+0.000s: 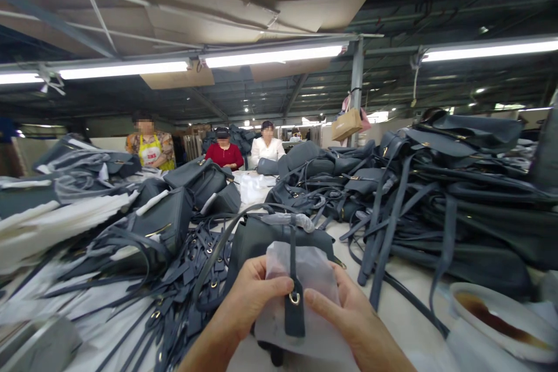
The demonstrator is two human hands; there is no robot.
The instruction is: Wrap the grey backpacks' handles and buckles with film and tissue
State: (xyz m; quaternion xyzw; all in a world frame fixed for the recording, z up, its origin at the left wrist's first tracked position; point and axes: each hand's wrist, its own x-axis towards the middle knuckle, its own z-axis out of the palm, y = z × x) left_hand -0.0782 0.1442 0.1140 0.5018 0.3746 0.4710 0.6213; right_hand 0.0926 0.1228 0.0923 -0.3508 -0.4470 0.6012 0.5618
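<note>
In the head view, the bag (248,241) stands in front of the person, and the tag (294,322) lies just nearer than it, on a strap that seems to hang from the bag's handle. A sheet (316,273) is spread behind the tag, in front of the bag.

The left hand (257,288) is curled nearly closed on the sheet, thumb over the tag's edge by the ring (294,298), fingers behind. The right hand (342,302) is looser, its thumb on the sheet just beside the ring, fingers tucked behind the far edge.

The tag should be light, flat and fairly stiff; its edges give a sure pinch, while the ring may be slick. The sheet looks thin and soft, likely to slide or crease, so holding both sides suits it. The bag probably keeps its shape but dents.

Room is tight left of the bag, where loose straps (187,285) crowd close. Right of it some pale table (349,247) shows before the pile (471,209), whose straps trail across. The bowl (483,334) of brown liquid, well right of the bag, looks a spill risk.
</note>
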